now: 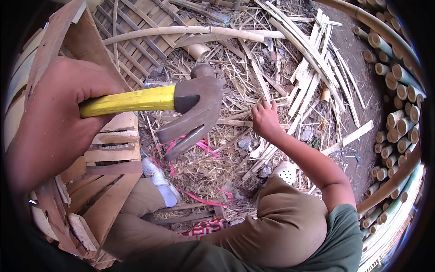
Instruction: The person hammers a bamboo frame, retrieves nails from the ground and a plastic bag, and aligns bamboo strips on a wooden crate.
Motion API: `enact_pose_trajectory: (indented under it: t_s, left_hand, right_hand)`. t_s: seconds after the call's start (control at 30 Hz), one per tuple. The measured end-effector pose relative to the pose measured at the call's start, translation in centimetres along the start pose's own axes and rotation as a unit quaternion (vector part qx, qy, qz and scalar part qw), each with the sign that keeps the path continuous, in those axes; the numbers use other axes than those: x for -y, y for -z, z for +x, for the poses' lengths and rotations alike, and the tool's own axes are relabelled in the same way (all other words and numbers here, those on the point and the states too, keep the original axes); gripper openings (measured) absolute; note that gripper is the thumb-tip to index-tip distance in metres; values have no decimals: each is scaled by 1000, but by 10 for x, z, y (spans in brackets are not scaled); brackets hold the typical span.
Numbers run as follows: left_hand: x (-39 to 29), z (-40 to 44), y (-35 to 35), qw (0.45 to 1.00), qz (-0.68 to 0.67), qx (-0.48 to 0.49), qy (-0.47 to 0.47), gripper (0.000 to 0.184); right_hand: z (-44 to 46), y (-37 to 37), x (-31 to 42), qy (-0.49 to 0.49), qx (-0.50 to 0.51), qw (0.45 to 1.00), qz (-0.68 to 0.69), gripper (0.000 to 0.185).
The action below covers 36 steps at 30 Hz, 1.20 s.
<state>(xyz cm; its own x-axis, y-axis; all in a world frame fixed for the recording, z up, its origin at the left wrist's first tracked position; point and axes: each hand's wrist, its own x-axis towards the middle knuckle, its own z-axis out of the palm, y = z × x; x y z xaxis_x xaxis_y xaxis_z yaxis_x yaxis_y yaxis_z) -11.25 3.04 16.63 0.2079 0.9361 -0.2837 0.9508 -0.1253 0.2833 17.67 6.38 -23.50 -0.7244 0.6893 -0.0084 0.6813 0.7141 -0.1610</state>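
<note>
Close to the camera, my left hand (63,113) is wrapped round the yellow handle of a claw hammer (199,104). The hammer's worn brown head points right, with its claw curving down and left. Farther off, my right hand (266,120) reaches down over the littered ground with its fingers closed. A thin bamboo strip (256,72) ends right at those fingers; whether they grip it or something smaller is hidden. Under and behind my left hand stands a slatted wooden crate (115,154).
Split bamboo strips (312,68) lie in a heap at upper right. Cut bamboo poles (398,120) are stacked along the right edge. A slatted wooden panel (136,41) lies at the back. Pink ribbon (204,199) winds between my white shoes (156,177).
</note>
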Motion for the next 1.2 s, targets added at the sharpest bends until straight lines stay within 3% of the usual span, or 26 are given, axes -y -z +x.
enact_pose_trajectory:
  t_s: [0.13, 0.23, 0.3, 0.33, 0.4, 0.47, 0.53, 0.6, 0.63, 0.73, 0.83, 0.87, 0.93, 1.0, 1.03, 1.07, 1.1, 1.17, 1.2]
  left_hand:
    - [-2, -1, 2, 1000, 25, 8, 4, 18]
    - [-1, -1, 1, 1000, 10, 4, 5, 17]
    - [-1, -1, 2, 1000, 9, 6, 5, 17]
    - [-1, -1, 2, 1000, 9, 9, 6, 17]
    - [-1, -2, 0, 1000, 9, 3, 5, 17]
    - [0, -2, -1, 1000, 9, -3, 5, 17]
    - [-2, -2, 0, 1000, 0, 0, 10, 18]
    - [-2, -2, 0, 1000, -1, 3, 15, 18]
    - [-3, -2, 0, 1000, -1, 6, 19, 18]
    - [2, -1, 0, 1000, 14, 7, -6, 18]
    - [3, -2, -1, 999, 28, -3, -17, 17]
    - [2, -3, -1, 999, 28, -3, -17, 17]
    - [0, -2, 0, 999, 33, 0, -1, 17]
    - [3, -2, 1, 1000, 23, 6, -8, 17]
    - [4, -3, 1, 1000, 12, 12, -13, 17]
    - [4, -2, 0, 1000, 13, 12, -13, 17]
    - [3, -2, 0, 1000, 12, 10, -2, 17]
    - [0, -3, 0, 1000, 11, 10, 10, 17]
    - [-1, -3, -1, 1000, 14, 6, 13, 17]
  right_hand:
    - [-2, 15, 3, 12, 70, 997, 19, 22]
    - [7, 21, -4, -28, 117, 991, 53, 20]
    - [19, 30, -12, -128, 167, 970, 123, 24]
    - [21, 23, -19, -128, 166, 970, 123, 24]
    - [25, 12, -34, -152, -139, 977, 59, 34]
    - [33, 20, -48, -192, -210, 956, -67, 47]
    - [39, 18, -61, -211, -220, 944, -125, 58]
    - [42, 20, -76, -245, 37, 968, -41, 51]
    - [46, 14, -86, -223, 64, 973, -15, 36]
    - [55, 21, -104, -215, 87, 973, -7, 20]
    - [62, 34, -131, -216, -57, 970, -94, 11]
    - [65, 41, -135, -249, -109, 952, -137, 11]
    - [70, 45, -137, -227, -245, 912, -239, 18]
    - [67, 46, -117, -84, -254, 950, -161, 35]
    - [61, 33, -106, -31, -104, 994, -27, 51]
    - [56, 48, -77, 7, 77, 997, 6, 58]
    - [47, 42, -57, 32, 173, 983, 60, 67]
    - [26, 34, -22, 104, 269, 957, 42, 68]
    - [9, 6, -18, 159, 198, 966, 41, 58]
